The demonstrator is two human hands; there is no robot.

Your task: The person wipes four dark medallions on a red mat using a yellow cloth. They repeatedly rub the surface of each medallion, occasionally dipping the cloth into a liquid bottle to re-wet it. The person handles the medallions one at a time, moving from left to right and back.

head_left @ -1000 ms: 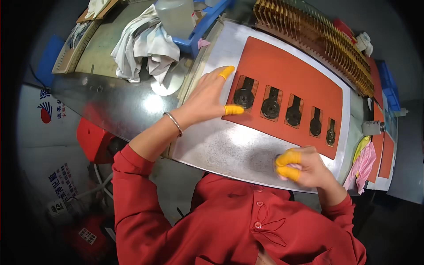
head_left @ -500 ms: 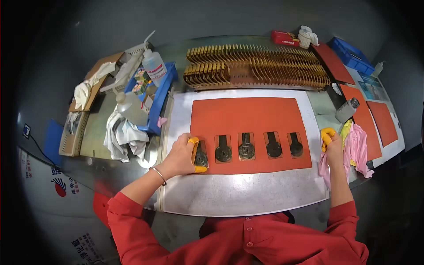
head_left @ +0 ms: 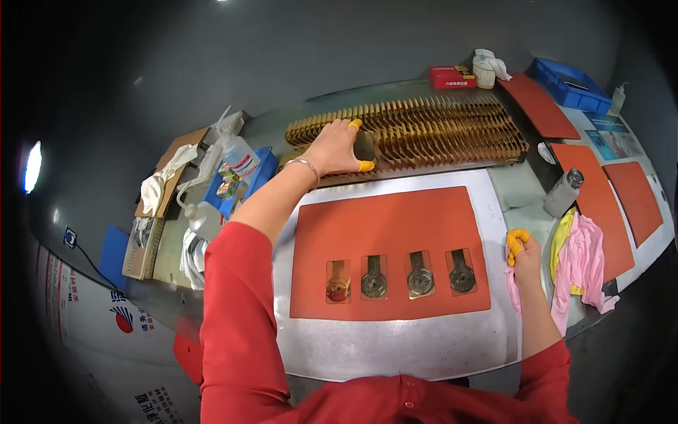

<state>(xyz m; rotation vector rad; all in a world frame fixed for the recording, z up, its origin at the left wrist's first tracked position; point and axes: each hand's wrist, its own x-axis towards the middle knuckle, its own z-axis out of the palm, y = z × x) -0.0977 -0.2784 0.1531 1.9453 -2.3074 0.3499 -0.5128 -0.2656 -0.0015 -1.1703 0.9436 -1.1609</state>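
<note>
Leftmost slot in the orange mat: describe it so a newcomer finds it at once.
Start at the big orange mat on the metal sheet in front of the person. Near its front edge runs a row of four cut-out slots. The leftmost slot holds a brassy, golden part, while the other three hold darker grey ones.

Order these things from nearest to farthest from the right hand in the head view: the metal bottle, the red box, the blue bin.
From the right hand:
1. Metal bottle, just beyond it, slightly right.
2. Blue bin, far right corner.
3. Red box, at the far edge, left of the bin; only slightly farther than the bin.
</note>
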